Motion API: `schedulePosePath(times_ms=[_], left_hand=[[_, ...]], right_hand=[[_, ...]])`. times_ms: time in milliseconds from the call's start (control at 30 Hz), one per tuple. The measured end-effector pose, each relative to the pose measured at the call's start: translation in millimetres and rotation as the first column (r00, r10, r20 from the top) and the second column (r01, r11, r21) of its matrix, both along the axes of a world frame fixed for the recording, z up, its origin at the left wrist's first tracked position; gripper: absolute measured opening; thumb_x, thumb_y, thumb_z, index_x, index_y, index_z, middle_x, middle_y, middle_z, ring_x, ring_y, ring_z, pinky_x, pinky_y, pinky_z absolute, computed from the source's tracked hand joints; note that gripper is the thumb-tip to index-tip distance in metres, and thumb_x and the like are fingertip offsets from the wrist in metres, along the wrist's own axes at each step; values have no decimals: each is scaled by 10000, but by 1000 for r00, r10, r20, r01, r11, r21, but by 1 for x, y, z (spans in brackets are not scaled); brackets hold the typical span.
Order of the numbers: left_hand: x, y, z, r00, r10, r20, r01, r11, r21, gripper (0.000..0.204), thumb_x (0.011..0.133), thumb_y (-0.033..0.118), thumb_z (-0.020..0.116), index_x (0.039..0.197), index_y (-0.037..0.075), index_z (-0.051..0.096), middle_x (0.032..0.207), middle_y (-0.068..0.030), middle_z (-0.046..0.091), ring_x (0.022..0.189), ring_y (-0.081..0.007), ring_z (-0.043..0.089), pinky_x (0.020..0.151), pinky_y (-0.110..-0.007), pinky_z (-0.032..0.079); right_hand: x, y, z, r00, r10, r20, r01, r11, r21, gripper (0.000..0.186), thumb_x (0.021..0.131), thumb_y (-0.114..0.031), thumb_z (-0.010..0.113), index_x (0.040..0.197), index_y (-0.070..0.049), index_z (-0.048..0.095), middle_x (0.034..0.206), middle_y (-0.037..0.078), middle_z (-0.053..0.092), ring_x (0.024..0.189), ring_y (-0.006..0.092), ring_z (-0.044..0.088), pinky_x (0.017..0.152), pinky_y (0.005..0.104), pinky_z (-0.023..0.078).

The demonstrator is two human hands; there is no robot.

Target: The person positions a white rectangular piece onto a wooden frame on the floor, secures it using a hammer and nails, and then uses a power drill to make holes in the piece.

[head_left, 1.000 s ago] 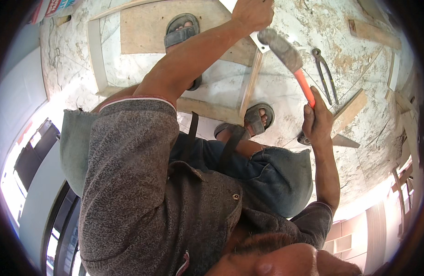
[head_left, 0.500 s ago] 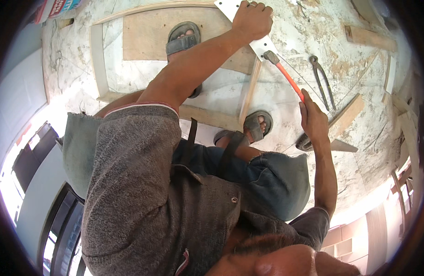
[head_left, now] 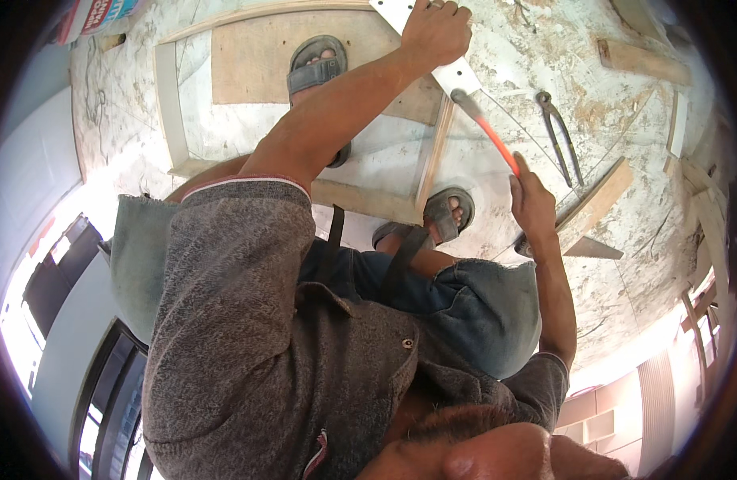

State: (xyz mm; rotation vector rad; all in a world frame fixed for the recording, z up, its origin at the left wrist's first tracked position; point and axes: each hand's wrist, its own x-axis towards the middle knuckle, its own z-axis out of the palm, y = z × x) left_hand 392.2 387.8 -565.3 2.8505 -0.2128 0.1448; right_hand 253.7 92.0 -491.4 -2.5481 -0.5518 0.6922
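Note:
My left hand (head_left: 437, 34) is closed over a long white plate with small dark holes (head_left: 458, 76), pressing it along the corner of a wooden frame (head_left: 434, 160). What its fingertips grip is partly hidden. My right hand (head_left: 535, 200) is wrapped around the orange handle of a hammer (head_left: 498, 142). The hammer's head, slightly blurred, is at the near end of the plate; whether it touches cannot be made out. A plywood sheet (head_left: 256, 64) lies inside the frame, under my sandalled foot.
Pincers (head_left: 556, 132) lie on the stained floor right of the hammer. Near my right hand, a wooden offcut (head_left: 599, 204) rests over a grey blade (head_left: 594, 250). Another wood piece (head_left: 644, 62) lies far right, and a printed bucket (head_left: 96, 16) stands far left.
My right hand and the hammer have shifted slightly left and nearer to me, and the hammer head is now blurred. My left hand keeps its grip on the plate.

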Motion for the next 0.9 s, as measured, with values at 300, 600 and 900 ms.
schedulePosePath(times_ms=[300,600,900], left_hand=[[-3,-4,-13,997,7,-73,-5,999,31,229,859,221,490,981,81,625,935,-105,646,921,-258,607,855,-436,355],[-5,7,-11,998,5,-58,-6,1000,-8,337,898,294,498,1128,70,601,1076,-122,635,1029,-276,566,917,-429,344],[29,43,18,818,-376,-435,344,926,-153,466,927,312,486,1315,55,487,1239,-161,564,1143,-309,525,952,-462,372]], right_hand=[[-8,-15,-22,856,-516,-21,507,833,223,358,975,-222,479,1255,-4,532,870,171,651,753,233,627,692,335,488],[64,-91,-77,648,-743,167,734,668,123,362,898,-324,594,1096,-22,627,748,188,638,676,326,621,662,400,480],[89,-123,-72,698,-594,400,637,770,33,272,869,-190,610,1073,-12,634,1030,192,611,978,336,572,834,398,465]])
